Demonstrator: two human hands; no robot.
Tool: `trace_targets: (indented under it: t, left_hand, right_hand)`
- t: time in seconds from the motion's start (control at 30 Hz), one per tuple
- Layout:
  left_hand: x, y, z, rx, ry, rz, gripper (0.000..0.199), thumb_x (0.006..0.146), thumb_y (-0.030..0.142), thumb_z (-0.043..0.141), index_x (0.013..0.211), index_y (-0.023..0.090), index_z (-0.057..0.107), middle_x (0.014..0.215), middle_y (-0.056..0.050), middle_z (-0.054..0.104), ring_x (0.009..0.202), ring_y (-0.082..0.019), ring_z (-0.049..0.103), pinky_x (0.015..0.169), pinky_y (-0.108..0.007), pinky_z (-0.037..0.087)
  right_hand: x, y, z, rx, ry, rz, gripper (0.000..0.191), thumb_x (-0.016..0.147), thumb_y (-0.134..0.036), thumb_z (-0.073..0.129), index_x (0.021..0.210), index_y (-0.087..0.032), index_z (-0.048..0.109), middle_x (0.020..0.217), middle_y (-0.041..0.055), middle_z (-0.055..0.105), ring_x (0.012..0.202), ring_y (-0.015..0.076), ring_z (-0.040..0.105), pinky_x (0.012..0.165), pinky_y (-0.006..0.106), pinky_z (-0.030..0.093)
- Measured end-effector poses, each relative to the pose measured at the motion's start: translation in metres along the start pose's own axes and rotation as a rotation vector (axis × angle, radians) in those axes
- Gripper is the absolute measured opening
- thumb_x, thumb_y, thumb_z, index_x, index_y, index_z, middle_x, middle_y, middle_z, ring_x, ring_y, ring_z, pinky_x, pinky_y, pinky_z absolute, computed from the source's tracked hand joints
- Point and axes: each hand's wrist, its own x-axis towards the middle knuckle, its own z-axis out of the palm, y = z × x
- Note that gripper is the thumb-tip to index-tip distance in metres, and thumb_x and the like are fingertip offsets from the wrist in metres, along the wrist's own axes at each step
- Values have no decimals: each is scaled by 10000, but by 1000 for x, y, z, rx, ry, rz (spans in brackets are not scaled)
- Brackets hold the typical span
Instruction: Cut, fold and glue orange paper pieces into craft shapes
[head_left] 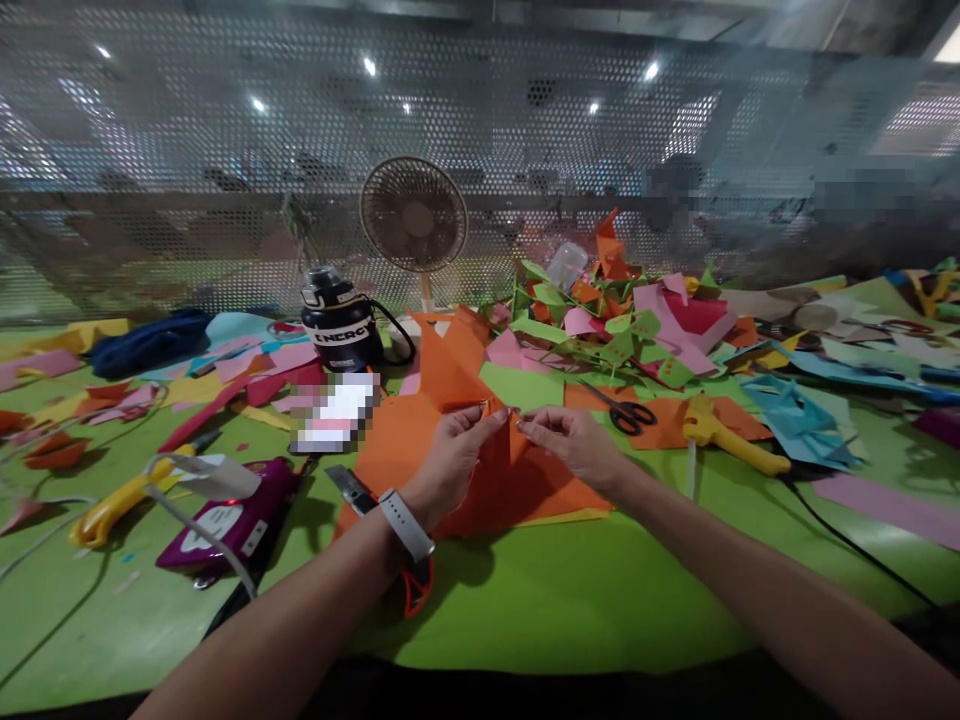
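Observation:
My left hand wears a watch with a light band and pinches a folded piece of orange paper in front of me. Close against those fingertips, my right hand is closed in a pinch at the paper's edge. Something tiny and shiny shows between the two hands, too small to name. Under both hands lie flat orange sheets, with a yellow edge showing below them. A utility knife rests just left of my left wrist, partly covered by it.
Black scissors and a yellow glue gun lie to the right. A purple power strip, a phone and a black bottle are on the left. Behind stand a fan and a heap of paper pieces.

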Motion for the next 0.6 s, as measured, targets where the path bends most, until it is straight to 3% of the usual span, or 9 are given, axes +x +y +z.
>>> trace_targets:
  t: [0.13, 0.27, 0.47, 0.6]
  left_hand:
    - [0, 1, 3, 9, -20, 24, 246, 624, 372, 822, 674, 156, 715, 563, -8, 651, 505, -102, 517, 505, -214, 393]
    - [1, -1, 2, -19, -16, 14, 242, 629, 362, 823, 711, 158, 721, 596, -5, 669, 526, -103, 537, 527, -213, 412]
    - [1, -4, 1, -38, -38, 12, 254, 660, 350, 808, 782, 142, 727, 696, -40, 716, 585, -122, 593, 629, -249, 461]
    - [1, -4, 0, -30, -16, 8, 253, 653, 353, 808, 764, 141, 726, 676, -33, 705, 576, -112, 574, 589, -228, 442]
  right_hand:
    - [0, 2, 2, 68, 22, 7, 372, 636, -525, 736, 615, -184, 589, 660, -19, 582, 671, 123, 536, 654, 271, 430]
    - [-1, 4, 0, 190, 143, 88, 432, 575, -539, 790, 694, -205, 543, 642, -40, 594, 614, 124, 574, 607, 269, 464]
    - [-2, 2, 1, 101, -67, 141, 489, 643, -638, 701, 598, -164, 592, 571, -6, 627, 488, 101, 577, 510, 237, 440]
    - [-2, 2, 4, 132, -69, 140, 481, 605, -617, 739, 578, -160, 589, 540, -28, 613, 443, 87, 563, 488, 225, 438]
